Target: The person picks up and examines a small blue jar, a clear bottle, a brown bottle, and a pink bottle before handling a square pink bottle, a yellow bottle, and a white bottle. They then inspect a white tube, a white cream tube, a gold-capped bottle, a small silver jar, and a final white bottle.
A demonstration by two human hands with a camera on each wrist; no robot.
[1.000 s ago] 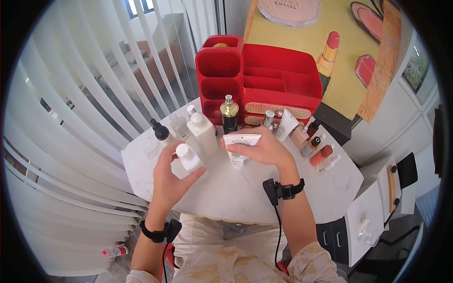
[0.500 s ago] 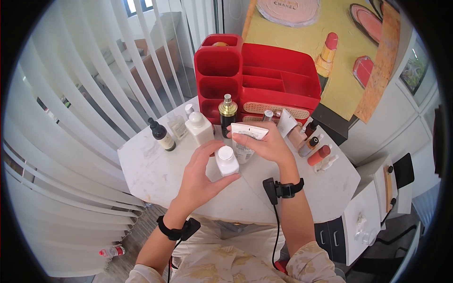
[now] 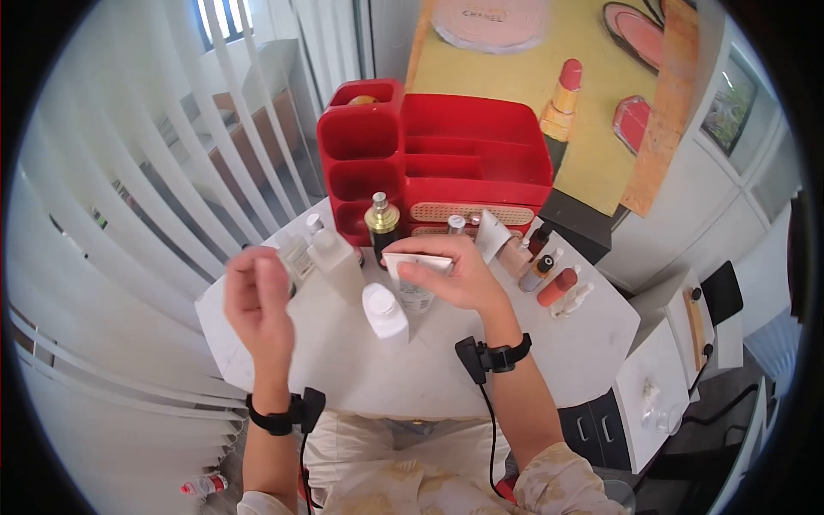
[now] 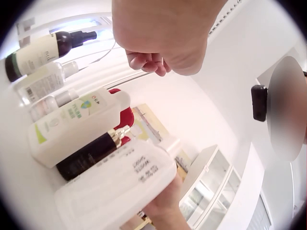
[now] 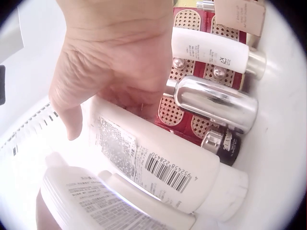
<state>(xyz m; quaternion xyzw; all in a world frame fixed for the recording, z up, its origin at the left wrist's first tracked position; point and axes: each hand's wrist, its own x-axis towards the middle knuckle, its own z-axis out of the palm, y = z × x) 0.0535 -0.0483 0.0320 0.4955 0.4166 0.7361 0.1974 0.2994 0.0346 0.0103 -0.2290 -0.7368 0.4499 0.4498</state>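
My left hand (image 3: 260, 305) is raised over the table's left side, blurred, its fingers loosely curled around nothing. Behind it, mostly hidden in the head view, is a dark bottle with a black pump (image 4: 38, 57). A small white capped bottle (image 3: 384, 316) stands by itself near the middle of the table. My right hand (image 3: 459, 273) grips the flat end of a white squeeze tube (image 3: 418, 298), which points cap down. The tube's barcode side (image 5: 165, 172) shows in the right wrist view. Close to the tube stands a black bottle with a gold collar (image 3: 383, 230).
A red organizer (image 3: 506, 184) stands at the table's back. Left of the gold-collared bottle are a larger white bottle (image 3: 336, 266) and a clear bottle (image 3: 296, 257). Another white tube (image 3: 491, 236) and several small cosmetics, including an orange-red one (image 3: 558, 287), line the right side.
My left hand has let go of the small white bottle near the middle and moved left. The right hand keeps hold of the tube; the head view has shifted slightly.
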